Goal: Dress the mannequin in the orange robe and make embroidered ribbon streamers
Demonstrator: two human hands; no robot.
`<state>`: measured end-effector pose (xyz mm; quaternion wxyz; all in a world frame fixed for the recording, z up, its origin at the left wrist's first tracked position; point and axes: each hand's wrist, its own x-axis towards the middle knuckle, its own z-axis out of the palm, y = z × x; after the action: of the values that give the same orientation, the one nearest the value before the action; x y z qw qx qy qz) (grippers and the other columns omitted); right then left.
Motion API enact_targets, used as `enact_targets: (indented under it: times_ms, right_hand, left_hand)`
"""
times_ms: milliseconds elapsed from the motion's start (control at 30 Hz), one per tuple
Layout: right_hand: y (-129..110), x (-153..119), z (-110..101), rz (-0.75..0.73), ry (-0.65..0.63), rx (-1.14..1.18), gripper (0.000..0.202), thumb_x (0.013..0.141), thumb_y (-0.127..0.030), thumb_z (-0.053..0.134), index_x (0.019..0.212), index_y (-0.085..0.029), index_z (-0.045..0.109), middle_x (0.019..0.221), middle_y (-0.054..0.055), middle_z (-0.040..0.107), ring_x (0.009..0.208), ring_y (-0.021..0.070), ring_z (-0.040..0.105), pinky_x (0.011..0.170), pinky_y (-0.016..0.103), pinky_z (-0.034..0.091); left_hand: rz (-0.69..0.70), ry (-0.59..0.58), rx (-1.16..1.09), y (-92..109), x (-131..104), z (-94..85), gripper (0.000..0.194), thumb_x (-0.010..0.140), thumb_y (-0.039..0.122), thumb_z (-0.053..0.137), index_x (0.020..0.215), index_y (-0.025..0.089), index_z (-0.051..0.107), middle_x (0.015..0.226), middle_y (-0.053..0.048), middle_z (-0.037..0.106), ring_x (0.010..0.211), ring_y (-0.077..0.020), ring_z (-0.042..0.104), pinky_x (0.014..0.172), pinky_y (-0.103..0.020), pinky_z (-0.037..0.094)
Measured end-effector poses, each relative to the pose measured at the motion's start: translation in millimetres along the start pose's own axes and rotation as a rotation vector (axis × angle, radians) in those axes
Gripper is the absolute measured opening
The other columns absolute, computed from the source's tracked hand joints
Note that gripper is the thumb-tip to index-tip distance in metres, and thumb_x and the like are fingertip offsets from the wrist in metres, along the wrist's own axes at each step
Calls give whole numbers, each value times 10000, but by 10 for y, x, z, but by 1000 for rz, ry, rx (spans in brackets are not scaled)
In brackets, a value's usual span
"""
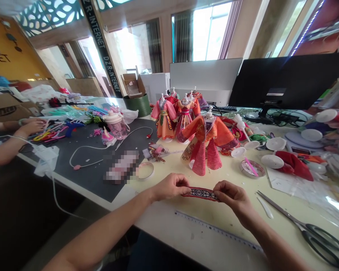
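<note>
Between my two hands a short strip of patterned ribbon [201, 193] is stretched flat, dark blue and white with red edges. My left hand [172, 187] pinches its left end between thumb and fingers. The right end is pinched by my right hand [231, 194]. Just beyond the ribbon stands a doll-sized orange and red robe [207, 139] on a white stand. Below my hands a clear ruler [214, 229] lies along the table's front edge. Black-handled scissors [302, 224] rest open to the right of my right hand, beside a small white blade-shaped piece [264, 207].
More small dressed stands [165, 118] crowd behind the robe. A tape roll [145, 171] and a pixelated object [122, 167] lie left; a round dish [252, 168] and red cloth [295, 165] right. Monitors [288, 81] stand behind. Another person's hands [31, 128] work at far left.
</note>
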<state>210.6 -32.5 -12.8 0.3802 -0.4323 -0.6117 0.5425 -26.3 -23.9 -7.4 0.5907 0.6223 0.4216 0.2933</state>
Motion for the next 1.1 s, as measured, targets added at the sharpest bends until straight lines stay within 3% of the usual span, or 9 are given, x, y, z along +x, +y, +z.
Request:
enact_targets:
  times_ms: [267,467,633,800,1100]
  right_hand:
    - [-1,26,25,14,49,-25,222,712,-400,634,692,-188,571,618,-13,554,566,105,474,518,237,368]
    - [101,58,51,-16,155,-64,241,716,-436,598,719,-199,555,587,-14,553,530,111,480,487,244,366]
    - [202,88,23,-38,147,-261,230,750,-427,543,750,-197,543,553,-24,533,500,112,457,470,245,346]
    - [251,94,-21,-65,173,-527,186,770,-387,498,800,-210,547,547,-34,538,489,121,459,487,253,360]
    - [243,94,-62,-80,169,-789,173,777,-366,474,852,-227,546,588,-27,583,522,141,529,518,257,392]
  left_hand:
    - [25,46,10,-71,-8,3,226,766,346,619,803,135,545,671,16,535,588,-76,465,560,-206,365]
    - [59,204,280,-122,-4,-17,216,785,322,565,924,158,584,785,-25,613,719,-132,544,619,-220,401]
    - [54,336,609,-151,-36,-34,233,788,300,525,974,186,607,726,-4,613,614,-128,524,568,-225,383]
    - [59,363,785,-167,-47,-23,249,788,253,513,1016,199,597,731,-6,646,588,-136,548,569,-235,403]
    - [124,381,880,-266,-30,-7,257,793,192,520,1038,197,600,922,-59,676,842,-201,613,776,-315,450]
